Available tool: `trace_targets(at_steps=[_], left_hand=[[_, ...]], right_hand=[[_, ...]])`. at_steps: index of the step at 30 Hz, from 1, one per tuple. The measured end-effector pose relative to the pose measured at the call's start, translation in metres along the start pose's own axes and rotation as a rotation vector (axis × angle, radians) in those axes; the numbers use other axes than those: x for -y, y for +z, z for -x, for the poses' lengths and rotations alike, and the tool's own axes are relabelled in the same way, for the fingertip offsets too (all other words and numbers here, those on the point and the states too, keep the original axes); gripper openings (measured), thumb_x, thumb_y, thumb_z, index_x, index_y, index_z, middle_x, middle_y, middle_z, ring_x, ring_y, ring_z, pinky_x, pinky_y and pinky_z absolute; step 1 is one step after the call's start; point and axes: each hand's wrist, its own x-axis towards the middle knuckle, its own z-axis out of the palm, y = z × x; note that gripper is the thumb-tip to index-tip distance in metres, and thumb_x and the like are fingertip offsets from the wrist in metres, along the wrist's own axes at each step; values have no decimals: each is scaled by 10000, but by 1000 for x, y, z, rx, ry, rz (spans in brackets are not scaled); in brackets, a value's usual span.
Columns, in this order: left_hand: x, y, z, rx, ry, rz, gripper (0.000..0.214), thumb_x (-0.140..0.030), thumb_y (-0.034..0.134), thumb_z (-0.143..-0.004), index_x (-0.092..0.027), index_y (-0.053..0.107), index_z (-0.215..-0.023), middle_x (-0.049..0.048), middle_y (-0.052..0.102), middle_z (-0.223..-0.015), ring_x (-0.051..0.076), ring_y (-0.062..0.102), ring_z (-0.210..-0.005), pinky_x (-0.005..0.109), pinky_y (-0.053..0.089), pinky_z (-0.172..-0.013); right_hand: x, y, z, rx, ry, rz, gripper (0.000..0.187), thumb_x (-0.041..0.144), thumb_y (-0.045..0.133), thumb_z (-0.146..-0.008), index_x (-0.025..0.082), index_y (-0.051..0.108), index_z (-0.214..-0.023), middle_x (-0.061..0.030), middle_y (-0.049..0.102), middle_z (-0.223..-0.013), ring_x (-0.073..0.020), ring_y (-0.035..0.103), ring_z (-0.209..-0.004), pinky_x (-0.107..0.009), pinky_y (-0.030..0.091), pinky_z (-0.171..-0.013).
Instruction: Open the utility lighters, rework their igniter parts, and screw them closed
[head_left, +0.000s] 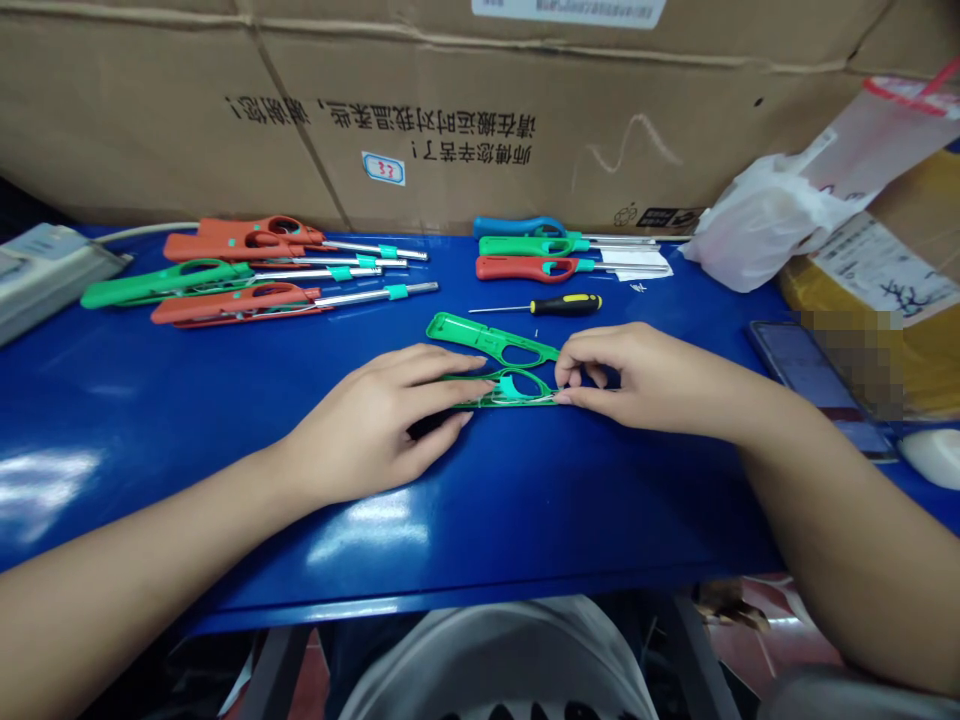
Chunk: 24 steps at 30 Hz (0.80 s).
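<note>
An opened green lighter lies in two halves on the blue table. One half-shell (466, 333) sits behind, hollow side up, with an oval finger hole. The nearer half-shell (541, 379) holds a turquoise trigger (511, 386) and a thin pale wire. My left hand (394, 410) steadies its left end, fingers over it and thumb at the near edge. My right hand (611, 370) pinches at its right end; what lies between the fingertips is mostly hidden. A screwdriver (577, 303) with a black and yellow handle lies just behind.
Several orange and green lighters (247, 298) lie at the back left, beside a grey device (52, 275). Blue, green and red lighters (525, 267) lie at the back right. A large cardboard box (420, 90) stands behind. At right are a bagged cup (780, 215), a phone (814, 380) and a mouse (930, 457).
</note>
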Motion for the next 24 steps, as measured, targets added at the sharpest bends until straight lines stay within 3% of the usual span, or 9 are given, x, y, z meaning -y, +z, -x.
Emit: trace_targets(at_steps=[3, 7, 12, 15, 18, 24], left_hand=[[6, -14, -2, 0, -2, -10, 238, -260, 626, -981, -192, 757, -1168, 92, 747, -1206, 242, 685, -1103, 388, 556, -985], [18, -29, -4, 104, 14, -72, 217, -313, 630, -986, -187, 769, -1095, 75, 755, -1060, 227, 686, -973, 361, 553, -892], [25, -33, -4, 145, 4, -67, 229, -324, 601, -1009, -209, 787, -1080, 61, 755, -1044, 211, 690, -942, 338, 544, -869], [25, -32, -2, 154, -11, -47, 222, -314, 599, -1013, -223, 798, -1054, 52, 751, -1043, 195, 696, -927, 317, 540, -855], [25, -31, -1, 139, -24, -68, 215, -315, 613, -1011, -227, 808, -1036, 46, 744, -1027, 189, 690, -910, 306, 533, -822], [28, -27, -1, 118, -82, -13, 190, -313, 660, -983, -231, 826, -1027, 36, 729, -976, 175, 687, -866, 287, 524, -769]], right_hand=[[-1, -2, 1, 14, -25, 7, 118, 335, 674, -903, 222, 706, -899, -10, 722, -870, -157, 611, -725, -273, 424, -626], [-1, -2, 0, -17, -66, 5, 108, 316, 688, -904, 214, 719, -918, -27, 725, -909, -176, 642, -779, -287, 464, -658], [6, 8, -1, -177, -269, 22, 328, 334, 623, -986, 230, 714, -1283, -104, 664, -1216, -241, 637, -1125, -387, 510, -995], [12, 15, 1, -80, -346, 191, 432, 380, 561, -1026, 272, 632, -1438, -152, 567, -1391, -303, 575, -1249, -502, 495, -1046], [15, 18, 5, 9, -321, 338, 486, 402, 532, -1038, 274, 567, -1505, -196, 447, -1546, -383, 485, -1385, -615, 451, -1087], [15, 17, 8, 28, -278, 363, 517, 412, 549, -1028, 321, 529, -1536, -181, 391, -1609, -409, 452, -1420, -658, 423, -1111]])
